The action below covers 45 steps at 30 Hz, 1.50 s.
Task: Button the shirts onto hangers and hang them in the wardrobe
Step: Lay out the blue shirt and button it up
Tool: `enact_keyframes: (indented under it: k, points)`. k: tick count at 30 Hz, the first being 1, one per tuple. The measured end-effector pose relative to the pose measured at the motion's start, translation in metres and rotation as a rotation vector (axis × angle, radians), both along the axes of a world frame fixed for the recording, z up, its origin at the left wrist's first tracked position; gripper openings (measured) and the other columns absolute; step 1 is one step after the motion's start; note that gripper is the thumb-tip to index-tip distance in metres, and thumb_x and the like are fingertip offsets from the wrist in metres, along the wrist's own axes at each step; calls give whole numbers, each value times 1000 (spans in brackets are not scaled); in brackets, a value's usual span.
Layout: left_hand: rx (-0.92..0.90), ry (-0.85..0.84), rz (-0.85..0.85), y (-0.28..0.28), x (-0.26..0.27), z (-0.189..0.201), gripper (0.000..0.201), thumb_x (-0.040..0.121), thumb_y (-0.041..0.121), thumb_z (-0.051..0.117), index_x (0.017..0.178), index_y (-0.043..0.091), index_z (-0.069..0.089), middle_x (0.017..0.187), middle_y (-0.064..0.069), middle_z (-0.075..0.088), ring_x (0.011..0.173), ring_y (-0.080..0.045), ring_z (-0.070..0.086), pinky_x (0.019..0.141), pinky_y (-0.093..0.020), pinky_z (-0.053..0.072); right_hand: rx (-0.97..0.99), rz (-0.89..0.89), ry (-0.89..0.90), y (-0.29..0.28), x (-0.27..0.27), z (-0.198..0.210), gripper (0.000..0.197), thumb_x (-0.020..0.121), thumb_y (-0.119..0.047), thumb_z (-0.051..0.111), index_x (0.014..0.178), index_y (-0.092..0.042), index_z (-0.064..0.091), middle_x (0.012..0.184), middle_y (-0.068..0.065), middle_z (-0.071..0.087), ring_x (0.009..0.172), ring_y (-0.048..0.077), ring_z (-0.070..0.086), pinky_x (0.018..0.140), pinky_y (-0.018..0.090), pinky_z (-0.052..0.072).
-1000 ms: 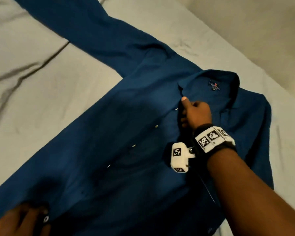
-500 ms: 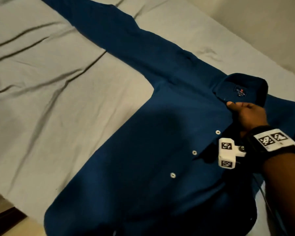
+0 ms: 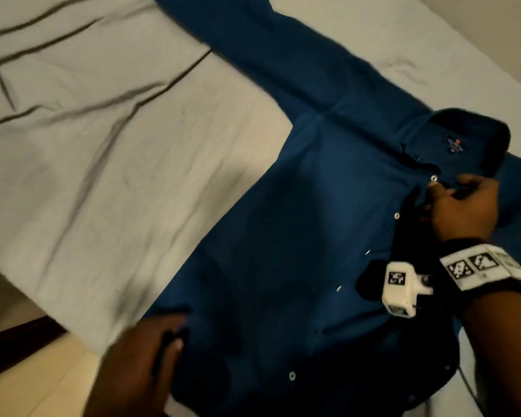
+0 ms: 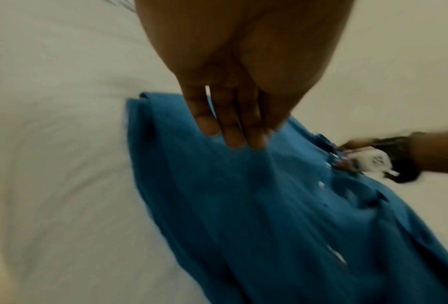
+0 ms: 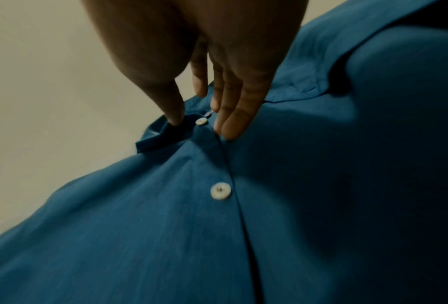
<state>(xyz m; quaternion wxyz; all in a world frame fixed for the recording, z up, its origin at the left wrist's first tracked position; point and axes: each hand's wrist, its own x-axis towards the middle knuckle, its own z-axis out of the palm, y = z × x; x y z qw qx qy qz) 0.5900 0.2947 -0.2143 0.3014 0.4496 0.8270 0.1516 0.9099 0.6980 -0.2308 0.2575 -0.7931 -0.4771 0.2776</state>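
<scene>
Shirt (image 3: 283, 236): we see it flat on the bedsheet (image 3: 88, 161).
Right hand (image 3: 460, 209): straight fingers touching the placket near the shirt's collar.
Left hand (image 3: 145, 356): straight fingers on the shirt's hem.

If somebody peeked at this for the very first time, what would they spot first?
Most likely the big blue shirt spread flat over the pale bedsheet, one long sleeve reaching toward the top. Next, the row of small white buttons down its front, where the right hand works just below the collar. The left hand rests its fingers on the shirt's lower edge.
</scene>
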Motion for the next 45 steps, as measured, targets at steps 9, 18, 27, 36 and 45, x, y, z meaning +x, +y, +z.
enact_keyframes:
  k: [9, 18, 27, 36, 45]
  points:
    - [-134, -250, 89, 20, -9, -15, 38, 92, 7, 66, 112, 39, 60, 109, 16, 59, 101, -1, 57, 83, -11, 41, -769, 219, 93, -270, -25, -30, 50, 66, -77, 61, 80, -30, 63, 66, 3, 72, 68, 32, 69, 71, 52, 59]
    - [61, -565, 550, 27, 4, -12, 26, 94, -6, 57, 97, 19, 61, 94, 1, 71, 87, -24, 68, 74, -36, 55, -661, 136, 247, -331, -51, -16, 17, 87, -29, 76, 79, -19, 66, 81, -4, 71, 88, 19, 67, 89, 39, 53]
    - [-19, 131, -111, -6, -36, -1, 52, 57, -21, 83, 92, 12, 61, 74, 1, 58, 61, -15, 51, 57, -12, 30, -518, -123, 206, -365, -33, 3, 34, 68, 2, 88, 61, -5, 56, 43, -12, 59, 43, -8, 53, 53, 3, 40]
    - [-42, -210, 60, -14, -38, -11, 51, 96, 3, 58, 117, 50, 50, 116, 14, 61, 100, -5, 62, 77, -17, 46, -693, 173, -28, -373, -27, 1, 26, 82, -36, 79, 81, -33, 54, 72, -11, 62, 82, 26, 67, 73, 32, 45]
    - [-127, 149, -48, 5, -25, -27, 29, 90, 46, 69, 104, 21, 62, 91, -1, 66, 80, -27, 65, 63, -41, 53, -374, 709, -338, -237, -79, 29, 19, 96, -30, 62, 89, -12, 66, 93, 20, 72, 88, 42, 67, 70, 41, 48]
